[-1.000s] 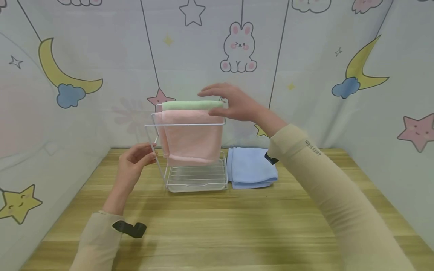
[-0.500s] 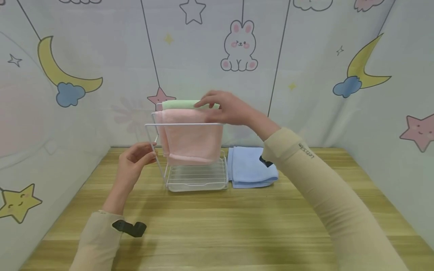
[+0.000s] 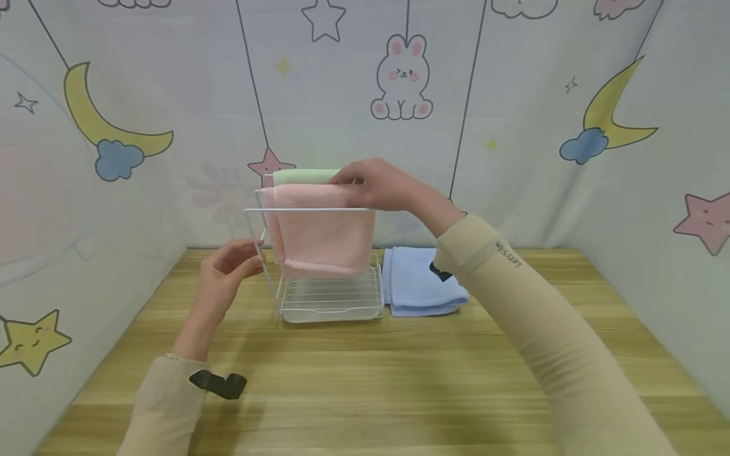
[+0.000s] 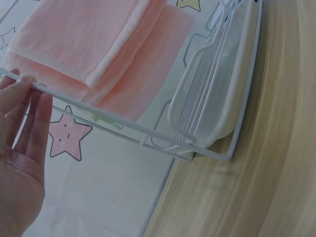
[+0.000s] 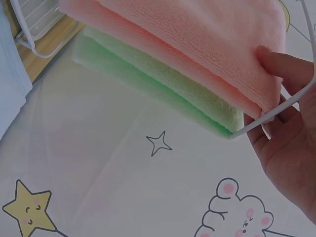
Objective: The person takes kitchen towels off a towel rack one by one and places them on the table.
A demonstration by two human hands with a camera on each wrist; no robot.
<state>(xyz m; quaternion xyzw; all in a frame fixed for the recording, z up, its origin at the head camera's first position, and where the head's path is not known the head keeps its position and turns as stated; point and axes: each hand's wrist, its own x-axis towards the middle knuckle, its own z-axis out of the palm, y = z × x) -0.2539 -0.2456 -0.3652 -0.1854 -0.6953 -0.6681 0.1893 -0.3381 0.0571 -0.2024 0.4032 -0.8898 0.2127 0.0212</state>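
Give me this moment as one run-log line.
left hand: holds white wire rack | right hand: pinches pink towel | green towel: behind pink | blue towel: folded on table

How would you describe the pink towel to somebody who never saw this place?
On the wooden table stands a white wire rack. The pink towel hangs on it, gripped at the top by the right hand. Its colour and front position distinguish it from the green towel.
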